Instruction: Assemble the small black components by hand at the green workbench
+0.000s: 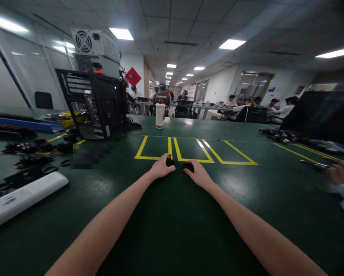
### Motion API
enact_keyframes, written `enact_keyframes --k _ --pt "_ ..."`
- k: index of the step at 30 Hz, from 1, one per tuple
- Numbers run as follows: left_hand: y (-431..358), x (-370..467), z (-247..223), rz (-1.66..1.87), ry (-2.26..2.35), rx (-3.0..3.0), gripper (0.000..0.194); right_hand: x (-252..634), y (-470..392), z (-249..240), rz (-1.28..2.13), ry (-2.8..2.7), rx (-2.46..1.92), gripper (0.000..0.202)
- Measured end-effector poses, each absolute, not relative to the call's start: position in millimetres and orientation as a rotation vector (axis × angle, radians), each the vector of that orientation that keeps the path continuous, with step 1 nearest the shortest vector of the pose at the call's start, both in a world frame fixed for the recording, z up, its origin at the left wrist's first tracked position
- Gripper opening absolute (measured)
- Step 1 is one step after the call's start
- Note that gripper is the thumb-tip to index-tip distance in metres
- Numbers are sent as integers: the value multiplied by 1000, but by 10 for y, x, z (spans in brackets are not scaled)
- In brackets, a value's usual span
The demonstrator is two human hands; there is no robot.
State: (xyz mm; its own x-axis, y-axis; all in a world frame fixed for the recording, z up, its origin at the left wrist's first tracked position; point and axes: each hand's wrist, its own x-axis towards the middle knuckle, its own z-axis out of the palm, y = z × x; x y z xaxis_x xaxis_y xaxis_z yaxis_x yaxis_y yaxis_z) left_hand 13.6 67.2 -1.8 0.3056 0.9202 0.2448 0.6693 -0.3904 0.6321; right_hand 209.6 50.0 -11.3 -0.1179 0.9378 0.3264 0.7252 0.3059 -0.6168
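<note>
My left hand (162,166) is closed around a small black object (170,161), its exact kind unclear. Across a narrow gap, my right hand (198,173) grips a rounded black object (188,166), partly covered by the fingers. Both hands are low over the green tabletop (177,222), near the front of the yellow tape outlines (195,160). The two black objects are apart from each other.
An open black computer case (105,109) with power supplies (95,44) on top stands left. A white power strip (28,197) and black parts lie nearer. A white bottle (159,115) stands behind. Another person's hand (343,173) is at the right edge, near metal tools.
</note>
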Motion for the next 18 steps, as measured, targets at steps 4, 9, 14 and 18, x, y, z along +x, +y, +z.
enact_keyframes --k 4,9,14,18 --pt "669 216 13 816 1467 2174 62 2242 664 -162 238 -1905 -1626 34" --pt "618 324 73 807 1553 2170 52 2270 592 -118 233 -1919 -1655 35" --pt "114 203 212 653 1253 2435 53 2196 -27 26 450 -2030 -1516 40" --pt "-585 3 493 324 974 2858 53 1974 -665 105 684 -2077 -1399 47"
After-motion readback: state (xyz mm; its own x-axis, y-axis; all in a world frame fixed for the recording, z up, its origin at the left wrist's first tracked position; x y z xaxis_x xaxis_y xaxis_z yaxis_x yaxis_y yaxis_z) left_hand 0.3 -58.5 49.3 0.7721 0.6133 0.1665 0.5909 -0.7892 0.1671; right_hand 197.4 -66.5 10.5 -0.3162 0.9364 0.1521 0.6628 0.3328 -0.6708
